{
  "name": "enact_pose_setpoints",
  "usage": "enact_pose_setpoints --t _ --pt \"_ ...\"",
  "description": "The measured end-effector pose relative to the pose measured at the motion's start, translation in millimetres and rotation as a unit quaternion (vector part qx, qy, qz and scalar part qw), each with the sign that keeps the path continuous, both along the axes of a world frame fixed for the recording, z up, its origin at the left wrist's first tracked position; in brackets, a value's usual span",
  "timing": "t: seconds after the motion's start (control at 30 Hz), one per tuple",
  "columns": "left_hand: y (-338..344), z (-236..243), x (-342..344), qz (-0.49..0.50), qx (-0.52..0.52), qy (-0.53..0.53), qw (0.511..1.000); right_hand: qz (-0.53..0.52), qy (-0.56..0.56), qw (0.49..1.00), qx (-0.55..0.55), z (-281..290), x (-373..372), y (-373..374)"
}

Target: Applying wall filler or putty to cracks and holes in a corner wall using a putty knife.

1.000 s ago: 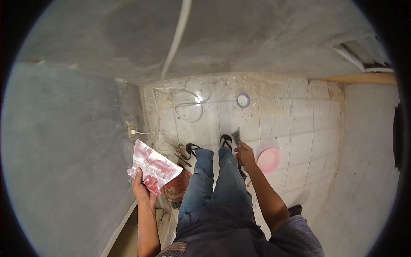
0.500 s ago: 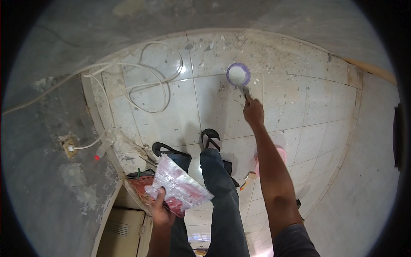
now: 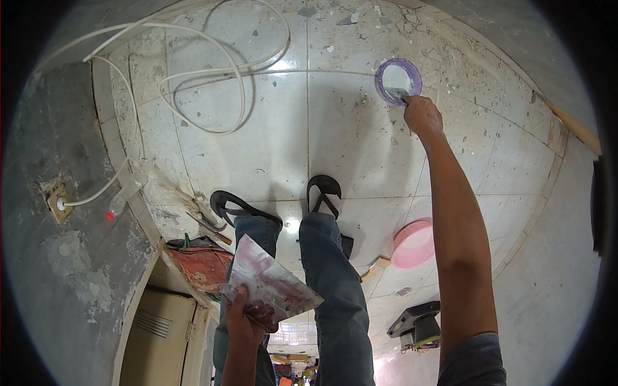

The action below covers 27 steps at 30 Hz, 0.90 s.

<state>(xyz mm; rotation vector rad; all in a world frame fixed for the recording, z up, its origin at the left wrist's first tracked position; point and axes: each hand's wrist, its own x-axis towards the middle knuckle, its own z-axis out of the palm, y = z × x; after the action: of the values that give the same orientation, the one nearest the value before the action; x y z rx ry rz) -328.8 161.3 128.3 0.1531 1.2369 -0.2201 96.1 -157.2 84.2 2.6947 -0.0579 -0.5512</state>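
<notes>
Right hand far out from me, fingers wrapped round the scraper, its grip mostly hidden; the blade sits inside the purple bowl on the tiled floor, apparently in the white paste. Left hand pinches a smeared board by its near edge, thumb on the upper face, remaining fingers out of sight beneath; board held over the legs, well apart from the bowl. I read the step as scooping. From here I judge a lift calls for a level blade, a firm wrist and the board kept flat. Pink basin and brush lie nearer, untouched.
</notes>
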Motion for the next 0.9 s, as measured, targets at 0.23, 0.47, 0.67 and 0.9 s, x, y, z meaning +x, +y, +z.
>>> enact_pose_setpoints --t 0.23,0.47,0.67,0.9 --pt "3 3 6 -0.050 0.060 -0.021 0.997 -0.013 0.056 0.998 0.000 3 0 21" --pt "-3 14 18 -0.032 0.066 -0.019 0.997 -0.066 0.188 0.975 0.100 15 25 18" --pt "-9 17 22 -0.037 0.071 -0.005 0.997 -0.171 0.098 0.948 0.249 6 15 -4" --pt "-39 -19 77 -0.093 0.152 0.021 0.984 -0.221 -0.003 0.885 0.410 -51 -35 -27"
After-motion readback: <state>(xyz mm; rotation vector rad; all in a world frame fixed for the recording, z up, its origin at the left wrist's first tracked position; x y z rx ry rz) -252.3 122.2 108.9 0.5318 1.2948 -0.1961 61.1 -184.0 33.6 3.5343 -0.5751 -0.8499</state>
